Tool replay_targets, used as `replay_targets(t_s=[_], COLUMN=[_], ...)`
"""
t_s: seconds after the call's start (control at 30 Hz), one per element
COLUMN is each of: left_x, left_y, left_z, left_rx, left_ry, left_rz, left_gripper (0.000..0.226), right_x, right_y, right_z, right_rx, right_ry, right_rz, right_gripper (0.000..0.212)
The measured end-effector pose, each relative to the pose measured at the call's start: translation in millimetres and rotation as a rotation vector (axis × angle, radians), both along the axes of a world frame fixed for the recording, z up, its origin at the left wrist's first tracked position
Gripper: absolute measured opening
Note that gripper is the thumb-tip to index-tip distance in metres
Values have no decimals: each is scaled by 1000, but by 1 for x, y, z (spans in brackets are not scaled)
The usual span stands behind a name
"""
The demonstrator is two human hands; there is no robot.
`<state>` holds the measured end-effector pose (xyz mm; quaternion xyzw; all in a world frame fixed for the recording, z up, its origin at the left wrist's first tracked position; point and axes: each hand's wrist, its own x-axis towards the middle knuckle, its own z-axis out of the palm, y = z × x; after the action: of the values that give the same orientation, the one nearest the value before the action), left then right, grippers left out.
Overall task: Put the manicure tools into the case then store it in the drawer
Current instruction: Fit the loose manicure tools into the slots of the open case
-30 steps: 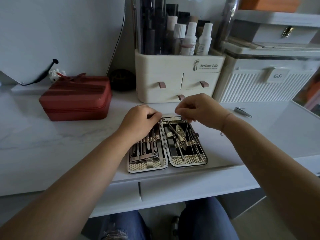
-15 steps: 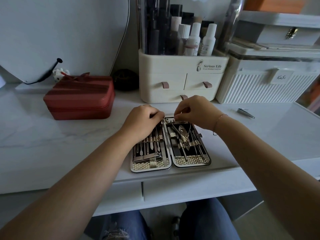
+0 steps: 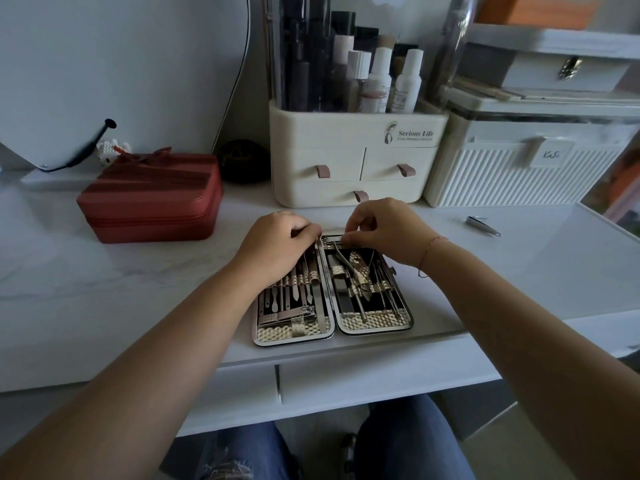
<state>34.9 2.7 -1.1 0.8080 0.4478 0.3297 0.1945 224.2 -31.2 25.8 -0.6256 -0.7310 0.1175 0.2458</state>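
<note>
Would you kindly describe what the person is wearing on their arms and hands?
Both forearms are bare, with no sleeves in view. The right hand has a thin pinkish cord bracelet at its wrist. The left hand wears nothing visible: no ring, watch or glove on either.

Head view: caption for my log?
Left hand rests on the open manicure case; right hand pinches a tool at its top; loose tool lies outside.

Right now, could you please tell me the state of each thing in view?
Manicure case: open flat.
Red box: zipped shut.
Organizer drawers: shut.
Desk drawers: shut.
Loose tool: lying outside the case.
Left hand: rests on case.
Right hand: pinches small tool in case.
</note>
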Motion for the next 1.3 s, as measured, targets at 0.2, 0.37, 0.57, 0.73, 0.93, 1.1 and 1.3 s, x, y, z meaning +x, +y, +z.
replay_targets(t_s=[0.2,0.37,0.57,0.73,0.93,1.1,1.3], left_x=[-1,1,0,0,10,16,-4], left_y=[-1,0,0,-2,-34,-65,-65], left_z=[0,1,-1,1,29,49,41], left_rx=[-6,-18,-37,-7,-89,-743,-868], left_ry=[-2,8,-21,-23,-187,-717,-898], left_rz=[-17,-7,3,22,-92,-272,-155], left_gripper=[32,30,25,23,23,24,16], right_x=[102,161,156,129,28,-32,-48], right_y=[-28,-46,-43,-47,-68,-76,-78], right_z=[3,-17,-22,-14,14,14,5], right_rx=[307,143,124,219,532,684,543], right_ry=[98,112,105,111,179,39,131], right_rz=[-498,-711,-673,-636,-292,-96,89], right_gripper=[16,21,12,11,2,6,18])
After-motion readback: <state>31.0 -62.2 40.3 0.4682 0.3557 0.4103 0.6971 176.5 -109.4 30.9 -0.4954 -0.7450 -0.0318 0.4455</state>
